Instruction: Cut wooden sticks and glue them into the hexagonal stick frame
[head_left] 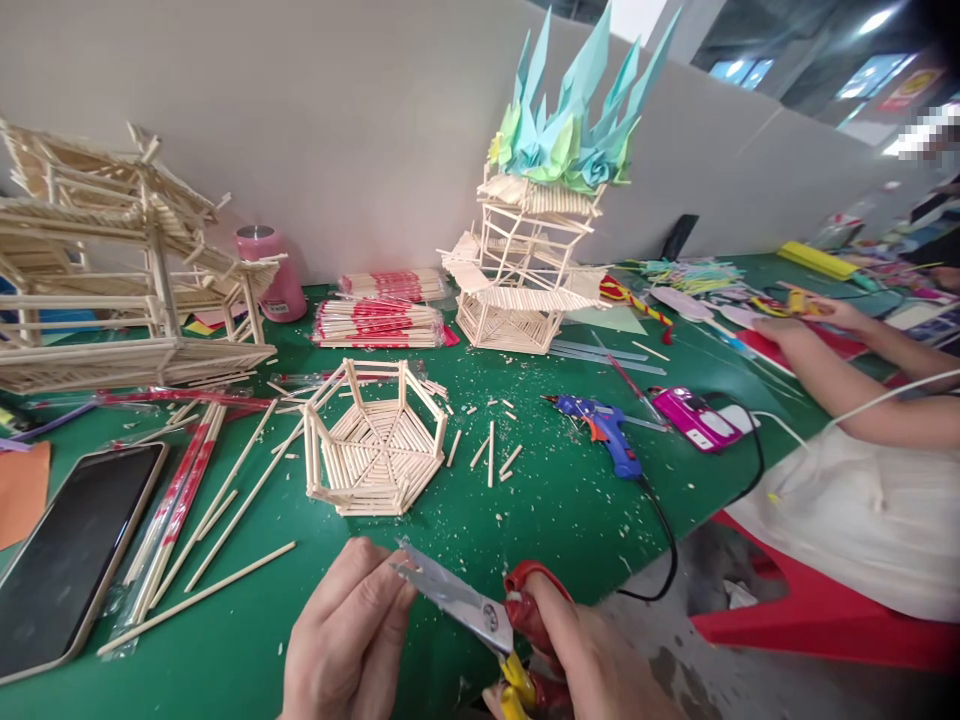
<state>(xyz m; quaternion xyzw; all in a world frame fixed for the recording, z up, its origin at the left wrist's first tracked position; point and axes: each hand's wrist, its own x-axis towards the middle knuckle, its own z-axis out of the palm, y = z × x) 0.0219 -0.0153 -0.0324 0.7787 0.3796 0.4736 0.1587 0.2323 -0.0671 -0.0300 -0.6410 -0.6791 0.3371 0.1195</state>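
Observation:
In my right hand [570, 640] is a pair of scissors [457, 598] with red and yellow handles, its blades pointing left. The blade tips reach the pinched fingers of my left hand [349, 625]; whatever those fingers hold is too small or hidden to make out. Just beyond stands an eight-sided frame of wooden sticks [382, 450] with a web-patterned base and short posts. Short cut stick pieces [491, 455] and pale crumbs lie to its right on the green table [465, 545]. A blue glue gun [604, 430] rests farther right.
Stick pavilions stand at left [157, 270] and back [517, 270], the latter under a paper crown [577, 120]. Bundled sticks [379, 323], a pink flask [274, 275], a phone [75, 550], long sticks [240, 510] and a magenta power strip [694, 418] surround it. Another person's arms [847, 365] are at right.

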